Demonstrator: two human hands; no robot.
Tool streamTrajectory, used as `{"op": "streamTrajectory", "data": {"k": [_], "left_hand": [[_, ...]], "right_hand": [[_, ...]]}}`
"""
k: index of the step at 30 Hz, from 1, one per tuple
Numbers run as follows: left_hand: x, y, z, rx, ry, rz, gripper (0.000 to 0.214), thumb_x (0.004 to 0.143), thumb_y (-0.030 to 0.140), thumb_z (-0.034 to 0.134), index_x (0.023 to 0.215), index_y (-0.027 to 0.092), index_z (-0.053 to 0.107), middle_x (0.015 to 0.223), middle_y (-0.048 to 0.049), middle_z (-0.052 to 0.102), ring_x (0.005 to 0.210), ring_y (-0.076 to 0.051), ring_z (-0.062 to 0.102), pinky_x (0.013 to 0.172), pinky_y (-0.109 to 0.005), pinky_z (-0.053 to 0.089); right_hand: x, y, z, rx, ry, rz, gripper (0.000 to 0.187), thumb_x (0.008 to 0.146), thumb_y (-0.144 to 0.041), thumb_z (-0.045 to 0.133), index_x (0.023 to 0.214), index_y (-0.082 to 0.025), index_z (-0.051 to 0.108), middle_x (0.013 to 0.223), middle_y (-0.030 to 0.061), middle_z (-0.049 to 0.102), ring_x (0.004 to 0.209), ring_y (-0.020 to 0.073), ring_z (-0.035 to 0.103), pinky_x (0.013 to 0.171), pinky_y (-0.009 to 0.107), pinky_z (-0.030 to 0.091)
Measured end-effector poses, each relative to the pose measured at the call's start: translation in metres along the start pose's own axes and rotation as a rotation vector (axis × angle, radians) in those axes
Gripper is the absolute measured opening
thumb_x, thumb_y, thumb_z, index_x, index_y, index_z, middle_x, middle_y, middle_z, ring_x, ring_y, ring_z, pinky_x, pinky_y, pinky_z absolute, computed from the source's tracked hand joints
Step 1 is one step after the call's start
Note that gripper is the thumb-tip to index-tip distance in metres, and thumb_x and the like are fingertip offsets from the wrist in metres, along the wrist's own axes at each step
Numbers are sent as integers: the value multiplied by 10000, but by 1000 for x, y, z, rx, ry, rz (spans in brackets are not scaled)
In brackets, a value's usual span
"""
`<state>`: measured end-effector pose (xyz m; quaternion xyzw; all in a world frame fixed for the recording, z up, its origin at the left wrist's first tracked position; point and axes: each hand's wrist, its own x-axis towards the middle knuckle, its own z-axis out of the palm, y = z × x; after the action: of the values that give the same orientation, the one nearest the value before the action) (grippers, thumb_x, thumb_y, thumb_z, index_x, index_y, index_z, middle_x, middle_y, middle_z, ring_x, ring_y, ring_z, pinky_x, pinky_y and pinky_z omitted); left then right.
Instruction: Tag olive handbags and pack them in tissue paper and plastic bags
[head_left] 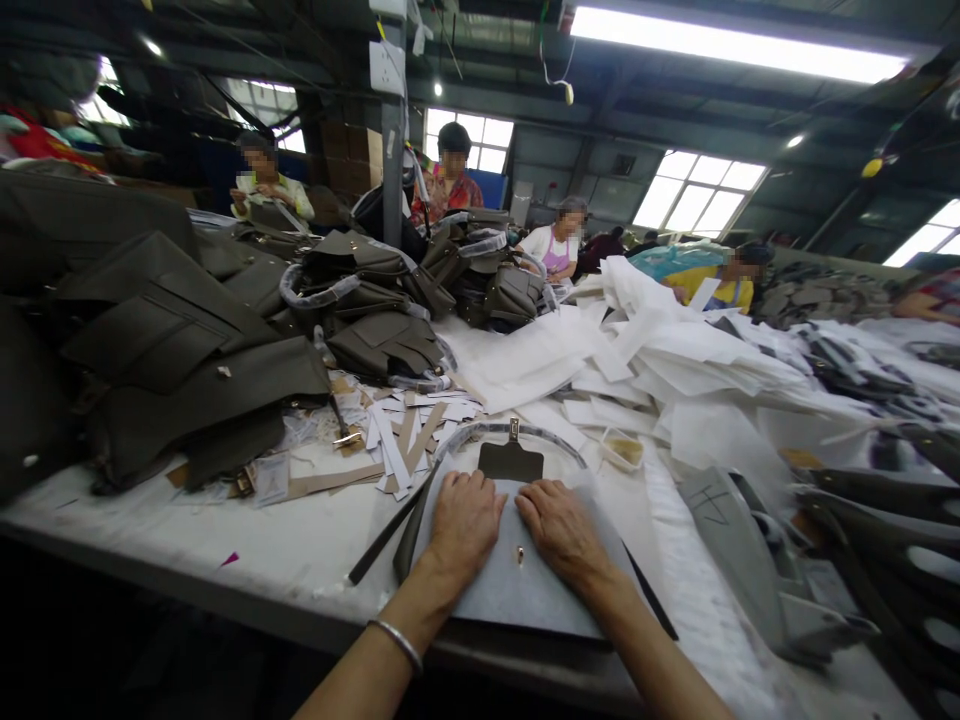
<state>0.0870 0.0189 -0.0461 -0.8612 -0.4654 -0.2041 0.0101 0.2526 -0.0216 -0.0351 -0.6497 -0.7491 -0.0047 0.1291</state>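
A dark grey-brown handbag [406, 545] lies flat on the table in front of me, largely covered by a white paper sheet [480, 590]. At the sheet's top edge, my left hand [466, 522] has its fingers curled together over the paper. My right hand [559, 525] does the same beside it, fingers bent over that edge. Between and above the hands sits the bag's dark flap [511, 461] with a metal buckle. A small gold-coloured clasp [520, 555] shows through the sheet. Behind the flap arches the plastic-wrapped handle [480, 430]. What the fingertips press on is hidden.
Dark bags [187, 350] are heaped on the left, with paper and card strips [397, 440] nearby. White sheets [660, 350] pile up at the back right, near a small clear dish [622, 449]. Grey bag parts [750, 540] lie right. Several co-workers sit beyond.
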Motion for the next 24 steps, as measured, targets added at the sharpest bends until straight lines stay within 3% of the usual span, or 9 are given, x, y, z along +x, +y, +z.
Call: {"op": "streamTrajectory", "data": {"k": [4,9,19,24], "left_hand": [[6,-2,-1,20,11,-11,236,976,280,500,870,148,664,859,-97,671,876,-262,601,825,-417,419],[8,-4,-2,29,18,5,238,980,281,501,859,157,664,868,-88,682,892,-263,610,875,-438,408],[10,-5,0,33,-1,-5,272,1000,284,465,895,147,676,841,-84,710,865,-263,636,883,-443,399],[12,-7,3,40,1,-14,297,998,286,462,884,130,687,823,-101,714,876,-273,644,888,-458,401]], "right_hand": [[4,-3,-5,-66,-36,60,326,1024,-371,423,896,-207,673,910,58,695,911,203,605,830,316,378],[13,-4,-6,-103,-88,116,411,1038,-429,366,865,-205,663,874,57,722,884,213,643,769,322,355],[13,2,-3,-161,-81,221,484,1041,-452,324,851,-186,682,894,102,748,923,257,679,819,364,372],[19,7,-6,-170,-111,273,484,1032,-486,315,885,-194,673,820,109,756,814,252,716,791,370,409]]}}
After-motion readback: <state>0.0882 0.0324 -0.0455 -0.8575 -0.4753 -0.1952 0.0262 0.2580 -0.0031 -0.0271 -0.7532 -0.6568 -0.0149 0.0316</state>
